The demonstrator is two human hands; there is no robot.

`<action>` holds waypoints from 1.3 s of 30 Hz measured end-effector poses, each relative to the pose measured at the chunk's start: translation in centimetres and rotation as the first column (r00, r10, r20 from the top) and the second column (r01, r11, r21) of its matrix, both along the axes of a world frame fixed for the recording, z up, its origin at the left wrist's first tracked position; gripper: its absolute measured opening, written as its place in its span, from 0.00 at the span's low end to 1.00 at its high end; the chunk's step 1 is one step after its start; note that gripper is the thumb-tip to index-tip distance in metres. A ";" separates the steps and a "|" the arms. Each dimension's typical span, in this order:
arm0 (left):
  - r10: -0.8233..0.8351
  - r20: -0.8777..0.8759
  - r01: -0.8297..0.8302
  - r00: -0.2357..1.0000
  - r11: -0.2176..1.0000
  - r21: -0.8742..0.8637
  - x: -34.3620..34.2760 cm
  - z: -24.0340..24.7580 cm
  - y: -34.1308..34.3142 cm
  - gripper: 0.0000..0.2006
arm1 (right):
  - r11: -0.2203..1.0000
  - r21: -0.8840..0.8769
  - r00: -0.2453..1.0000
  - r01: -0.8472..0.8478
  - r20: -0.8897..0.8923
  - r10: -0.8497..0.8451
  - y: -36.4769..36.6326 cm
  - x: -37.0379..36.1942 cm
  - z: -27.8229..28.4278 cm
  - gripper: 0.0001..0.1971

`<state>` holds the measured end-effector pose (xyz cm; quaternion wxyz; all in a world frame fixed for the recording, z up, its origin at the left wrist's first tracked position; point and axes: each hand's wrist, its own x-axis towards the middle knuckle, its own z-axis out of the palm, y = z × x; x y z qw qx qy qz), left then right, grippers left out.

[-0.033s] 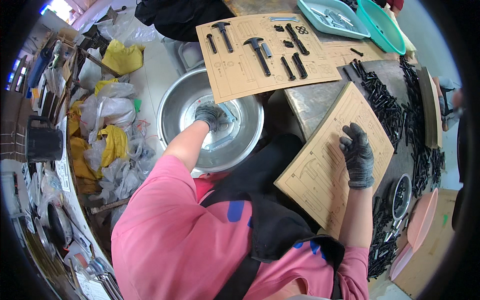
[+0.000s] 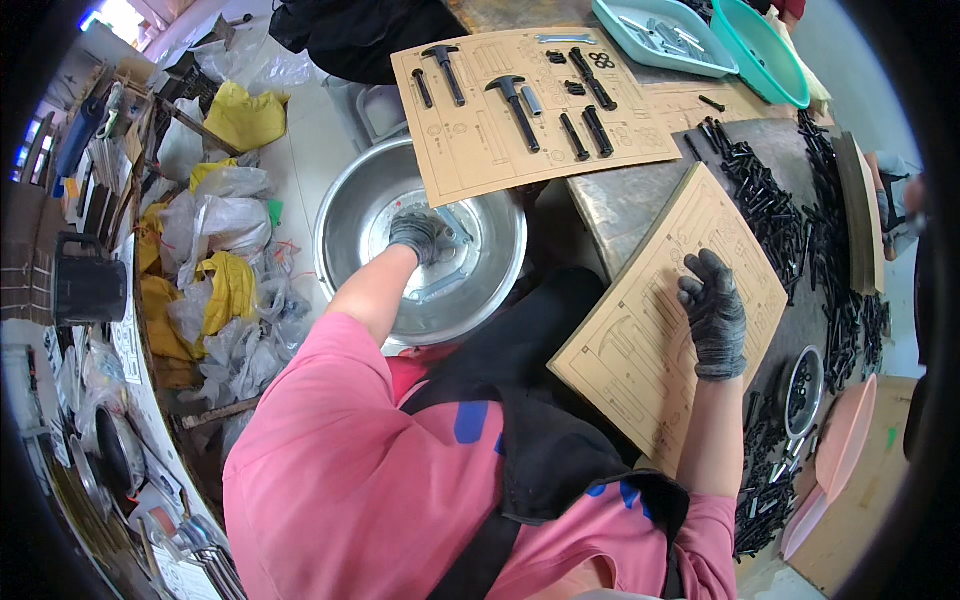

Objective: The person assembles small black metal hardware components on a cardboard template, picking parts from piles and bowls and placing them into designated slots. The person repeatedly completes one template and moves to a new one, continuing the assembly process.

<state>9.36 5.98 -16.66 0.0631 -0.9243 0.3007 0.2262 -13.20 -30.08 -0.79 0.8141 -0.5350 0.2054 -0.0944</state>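
Note:
My left hand [image 2: 416, 234], in a dark grey glove, reaches down into a large steel basin [image 2: 338, 215]. Beside its fingers lie pale metal wrenches, one wrench [image 2: 457, 225] beyond the hand and another wrench [image 2: 440, 287] nearer me. The glove's back hides the fingertips, so any grip there cannot be made out. My right hand [image 2: 717, 318], gloved alike, hovers over or rests against a tilted stack of brown printed boards [image 2: 625, 365]. Its fingers are loosely bent and apart, with nothing seen in them.
A printed board [image 2: 450, 165] carrying black hammer-shaped parts, bolts and a wrench overhangs the basin. Black bolts [image 2: 760, 185] heap along the metal table [image 2: 625, 205]. Trays [image 2: 665, 65] and a green basin [image 2: 765, 50] stand behind. Plastic bags [image 2: 230, 225] litter the left floor.

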 end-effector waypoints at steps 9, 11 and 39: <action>0.225 -0.075 -0.234 0.972 0.959 -0.157 -3.5 -0.5 1.8 0.17 | 0.999 -0.048 0.997 -0.003 0.076 0.006 1.8 -2.2 0.5 0.25; 0.233 -0.023 -0.231 0.972 0.943 -0.240 -4.3 0.4 3.3 0.19 | 0.991 -0.120 0.995 -0.052 0.078 0.062 2.6 -2.6 1.1 0.27; -0.753 -0.657 -0.986 -0.045 0.139 -0.092 -18.8 17.1 -17.8 0.14 | -0.226 -0.955 0.974 0.190 0.155 0.165 7.6 -7.0 3.6 0.20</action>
